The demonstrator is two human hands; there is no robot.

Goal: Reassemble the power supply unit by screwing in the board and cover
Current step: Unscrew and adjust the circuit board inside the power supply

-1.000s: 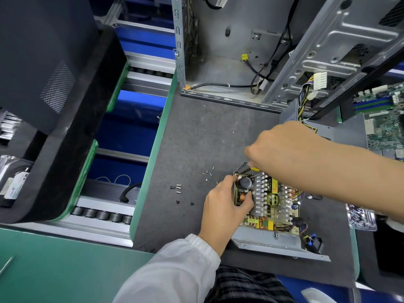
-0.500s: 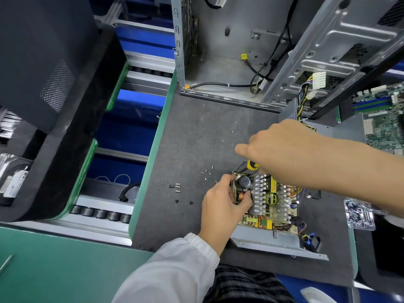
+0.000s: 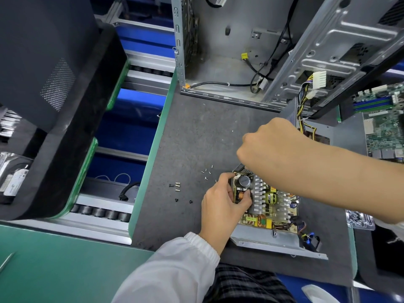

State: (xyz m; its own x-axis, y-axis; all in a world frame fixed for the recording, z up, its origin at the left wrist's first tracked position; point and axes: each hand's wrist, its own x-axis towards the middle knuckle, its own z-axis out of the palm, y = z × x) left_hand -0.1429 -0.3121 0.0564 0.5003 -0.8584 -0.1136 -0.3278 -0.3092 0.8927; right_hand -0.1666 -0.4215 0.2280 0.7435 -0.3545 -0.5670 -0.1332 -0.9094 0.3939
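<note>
The power supply board [image 3: 269, 200], with silver heat sinks, a black capacitor and copper coils, lies in its grey metal base [image 3: 273, 241] on the dark mat. My left hand [image 3: 220, 206] grips the board's left end, thumb by a copper coil. My right hand [image 3: 271, 145] hovers over the board's far left corner, its fingers curled down around a tool that the hand hides. Small silver screws [image 3: 207, 171] lie loose on the mat just left of the board. A grey cover piece [image 3: 345, 132] with a yellow and black wire bundle sits behind my right forearm.
More screws [image 3: 177, 185] and two black ones [image 3: 183, 201] lie further left. An open computer case [image 3: 218, 62] stands at the back, a motherboard [image 3: 384, 127] at far right, a small bag of parts [image 3: 358, 219] right of the base. A black panel [image 3: 43, 62] and a roller conveyor [image 3: 102, 213] fill the left.
My right hand rose slightly and shifted back over the board's far corner; the yellow and black screwdriver handle seen under it is now covered. My left hand kept its grip.
</note>
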